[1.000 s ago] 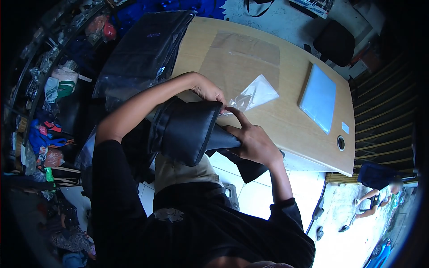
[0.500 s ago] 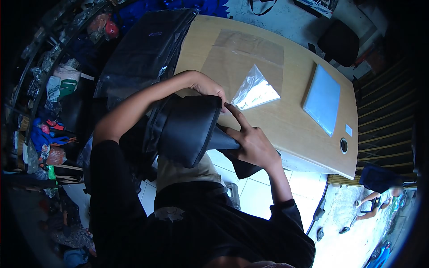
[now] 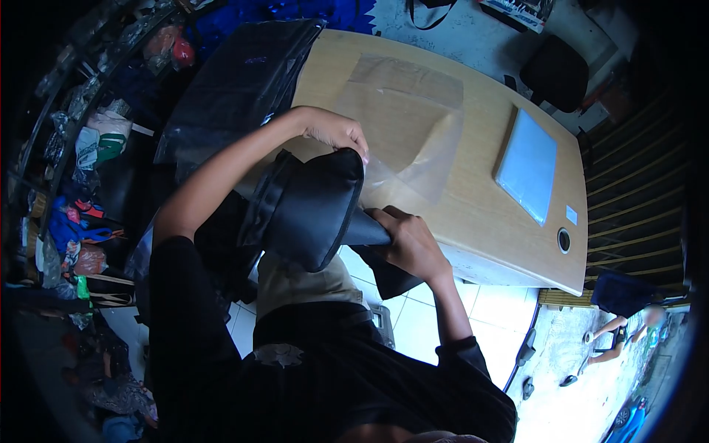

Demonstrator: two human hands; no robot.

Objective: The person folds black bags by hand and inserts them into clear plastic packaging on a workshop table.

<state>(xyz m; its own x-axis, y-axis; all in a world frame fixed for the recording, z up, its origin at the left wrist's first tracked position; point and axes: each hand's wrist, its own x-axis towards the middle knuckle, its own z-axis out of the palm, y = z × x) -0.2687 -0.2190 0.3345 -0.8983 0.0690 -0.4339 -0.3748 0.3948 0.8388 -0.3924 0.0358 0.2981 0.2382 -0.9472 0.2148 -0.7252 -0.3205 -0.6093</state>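
Note:
A smooth black bag (image 3: 314, 214) with a piped edge is tilted in front of my body, above the near edge of the table. My left hand (image 3: 336, 133) is closed at its upper corner. The fingertips pinch the edge of a thin clear plastic bag (image 3: 413, 159), which spreads from there over the tabletop; whether they also grip the black bag is hidden. Lower right, my right hand (image 3: 415, 244) has its fingers curled around a tapered black part (image 3: 367, 230) that sticks out of the bag.
On the wooden table (image 3: 487, 229) lie a stack of clear plastic sleeves (image 3: 528, 166) and, at the left end, a large dark plastic-wrapped bundle (image 3: 236, 81). Racks of packed goods (image 3: 92, 140) stand left. A black chair (image 3: 555, 72) is beyond the table. A person (image 3: 617, 336) sits outside, lower right.
The clear plastic's raised, shiny fold has dropped and now lies flatter. My left hand has moved slightly up; my right hand has drawn down and its extended index finger has curled in.

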